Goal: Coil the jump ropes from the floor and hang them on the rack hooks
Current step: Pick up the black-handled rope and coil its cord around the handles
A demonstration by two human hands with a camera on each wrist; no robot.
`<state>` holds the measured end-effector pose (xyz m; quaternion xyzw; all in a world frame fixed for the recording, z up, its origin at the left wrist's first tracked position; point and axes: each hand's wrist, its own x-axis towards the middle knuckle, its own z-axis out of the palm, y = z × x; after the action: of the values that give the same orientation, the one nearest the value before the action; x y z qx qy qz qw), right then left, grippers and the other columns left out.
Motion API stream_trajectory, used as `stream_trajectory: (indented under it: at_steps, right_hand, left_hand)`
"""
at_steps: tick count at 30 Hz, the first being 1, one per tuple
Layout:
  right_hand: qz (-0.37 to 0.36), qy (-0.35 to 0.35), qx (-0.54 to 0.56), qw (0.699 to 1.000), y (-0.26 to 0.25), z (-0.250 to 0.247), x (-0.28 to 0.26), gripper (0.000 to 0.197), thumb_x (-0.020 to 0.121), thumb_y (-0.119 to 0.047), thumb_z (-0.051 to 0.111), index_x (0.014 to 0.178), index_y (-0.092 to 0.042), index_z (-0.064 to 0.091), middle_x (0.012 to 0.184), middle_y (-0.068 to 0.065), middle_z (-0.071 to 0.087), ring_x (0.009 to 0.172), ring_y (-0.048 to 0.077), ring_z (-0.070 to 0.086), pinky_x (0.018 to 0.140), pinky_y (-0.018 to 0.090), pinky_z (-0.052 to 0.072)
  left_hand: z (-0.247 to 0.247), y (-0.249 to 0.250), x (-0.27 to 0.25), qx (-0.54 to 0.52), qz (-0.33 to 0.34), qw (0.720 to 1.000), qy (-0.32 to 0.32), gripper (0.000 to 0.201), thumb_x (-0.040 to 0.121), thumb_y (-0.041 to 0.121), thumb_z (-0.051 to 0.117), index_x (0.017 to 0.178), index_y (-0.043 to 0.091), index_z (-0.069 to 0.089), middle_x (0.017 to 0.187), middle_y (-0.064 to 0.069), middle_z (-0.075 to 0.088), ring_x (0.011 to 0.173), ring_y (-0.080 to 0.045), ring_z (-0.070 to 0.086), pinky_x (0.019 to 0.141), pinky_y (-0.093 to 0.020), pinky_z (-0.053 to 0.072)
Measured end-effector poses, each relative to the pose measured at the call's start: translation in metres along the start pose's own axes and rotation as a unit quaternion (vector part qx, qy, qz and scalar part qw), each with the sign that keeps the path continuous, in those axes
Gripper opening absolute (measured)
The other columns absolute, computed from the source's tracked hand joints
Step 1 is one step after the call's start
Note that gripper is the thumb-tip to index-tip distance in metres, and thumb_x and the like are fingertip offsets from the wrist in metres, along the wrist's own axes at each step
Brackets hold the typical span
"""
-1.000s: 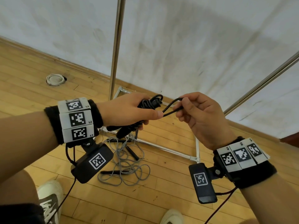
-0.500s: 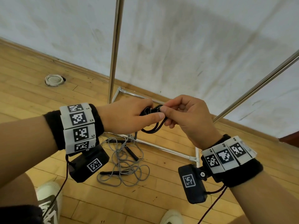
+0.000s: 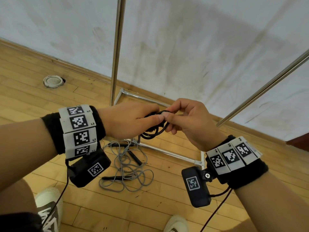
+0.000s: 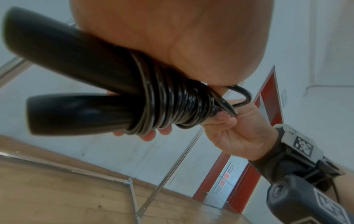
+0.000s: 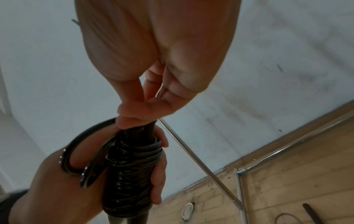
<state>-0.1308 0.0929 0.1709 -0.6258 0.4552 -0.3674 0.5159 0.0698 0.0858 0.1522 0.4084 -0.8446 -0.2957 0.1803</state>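
Centre of the head view: the left hand (image 3: pixel 128 121) wraps its fingers round the black jump rope (image 4: pixel 172 104), cord wound tight over both handles (they jut toward the upper left in the left wrist view). The right hand (image 3: pixel 187 121) pinches a loose loop of that cord. Lower centre, a grey jump rope (image 3: pixel 128 166) sprawls tangled on the wooden floor (image 3: pixel 25 91), beside the metal rack (image 3: pixel 117 52).
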Motion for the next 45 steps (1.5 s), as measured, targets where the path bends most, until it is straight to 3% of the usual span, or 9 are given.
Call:
stream_trajectory:
  at_steps: [5, 10, 15, 18, 21, 27, 32, 37, 45]
  right_hand:
    - [0.012, -0.080, 0.125, 0.989, -0.002, -0.010, 0.001, 0.035, 0.078, -0.002, 0.066, 0.112, 0.005, 0.062, 0.091, 0.011, 0.063, 0.073, 0.018, 0.068, 0.067, 0.022, 0.054]
    - [-0.015, -0.058, 0.105, 0.993, 0.007, -0.006, 0.002, 0.027, 0.074, -0.011, 0.073, 0.098, -0.003, 0.066, 0.087, 0.008, 0.069, 0.071, 0.018, 0.063, 0.060, 0.024, 0.050]
    - [-0.046, -0.023, 0.071, 0.996, 0.008, -0.006, 0.005, 0.035, 0.067, -0.029, 0.084, 0.090, -0.007, 0.069, 0.079, 0.012, 0.067, 0.067, 0.017, 0.061, 0.059, 0.025, 0.050]
    - [-0.073, -0.017, 0.058, 0.995, 0.007, -0.005, 0.004, 0.027, 0.070, -0.023, 0.080, 0.087, -0.006, 0.069, 0.073, 0.005, 0.070, 0.063, 0.015, 0.064, 0.060, 0.023, 0.052]
    - [-0.086, -0.010, 0.044, 0.995, 0.006, -0.004, 0.001, 0.018, 0.072, -0.018, 0.075, 0.084, -0.006, 0.069, 0.069, 0.004, 0.071, 0.061, 0.015, 0.066, 0.059, 0.024, 0.054]
    - [-0.096, 0.016, 0.027, 0.995, 0.009, 0.001, 0.001, 0.022, 0.076, -0.021, 0.074, 0.080, 0.000, 0.067, 0.064, 0.005, 0.069, 0.057, 0.016, 0.064, 0.055, 0.024, 0.053]
    - [-0.064, -0.045, 0.103, 0.992, 0.011, -0.006, 0.001, 0.029, 0.073, -0.022, 0.077, 0.096, -0.006, 0.068, 0.089, 0.012, 0.072, 0.077, 0.023, 0.066, 0.070, 0.028, 0.054]
    - [-0.036, -0.037, 0.106, 0.993, 0.016, 0.000, 0.001, 0.034, 0.069, -0.029, 0.082, 0.088, -0.008, 0.064, 0.082, 0.008, 0.073, 0.072, 0.020, 0.067, 0.066, 0.028, 0.055]
    - [-0.027, 0.001, 0.090, 0.996, 0.013, 0.003, 0.001, 0.024, 0.072, -0.018, 0.075, 0.082, 0.002, 0.065, 0.073, 0.009, 0.071, 0.069, 0.023, 0.069, 0.064, 0.028, 0.057]
  left_hand:
    - [-0.004, -0.005, 0.001, -0.125, -0.042, 0.991, 0.006, 0.025, 0.104, 0.043, 0.035, 0.097, 0.031, 0.056, 0.071, 0.007, 0.058, 0.052, -0.004, 0.054, 0.048, -0.018, 0.043]
    - [-0.003, 0.000, -0.003, -0.196, -0.028, 0.980, -0.025, 0.025, 0.096, 0.050, 0.034, 0.086, 0.054, 0.056, 0.073, 0.015, 0.059, 0.062, -0.005, 0.055, 0.059, -0.023, 0.045]
    - [0.001, 0.005, -0.006, -0.335, -0.052, 0.939, -0.052, 0.031, 0.094, 0.052, 0.040, 0.101, 0.031, 0.062, 0.080, -0.001, 0.062, 0.072, -0.022, 0.061, 0.068, -0.040, 0.056]
    - [0.000, 0.007, -0.008, -0.317, -0.024, 0.947, -0.048, 0.045, 0.091, 0.065, 0.038, 0.109, 0.032, 0.062, 0.083, -0.002, 0.061, 0.076, -0.024, 0.062, 0.072, -0.047, 0.059]
    - [-0.002, 0.009, -0.008, -0.280, 0.001, 0.958, -0.055, 0.041, 0.084, 0.072, 0.046, 0.107, 0.042, 0.062, 0.081, 0.001, 0.061, 0.072, -0.020, 0.064, 0.067, -0.039, 0.061]
    - [-0.002, 0.009, -0.008, -0.227, 0.004, 0.972, -0.054, 0.032, 0.087, 0.060, 0.053, 0.112, 0.041, 0.063, 0.079, 0.013, 0.064, 0.067, -0.004, 0.062, 0.061, -0.022, 0.052]
    - [-0.006, 0.008, -0.007, -0.303, -0.035, 0.950, -0.063, 0.025, 0.082, 0.059, 0.057, 0.094, 0.038, 0.066, 0.074, 0.004, 0.060, 0.067, -0.021, 0.064, 0.064, -0.036, 0.054]
    - [-0.001, 0.005, -0.005, -0.290, -0.035, 0.953, -0.079, 0.041, 0.084, 0.063, 0.051, 0.100, 0.029, 0.064, 0.078, -0.001, 0.059, 0.069, -0.025, 0.063, 0.065, -0.038, 0.055]
    - [-0.004, 0.005, -0.008, -0.159, -0.019, 0.987, -0.013, 0.032, 0.093, 0.062, 0.038, 0.097, 0.039, 0.061, 0.069, 0.015, 0.059, 0.058, -0.002, 0.055, 0.055, -0.015, 0.044]
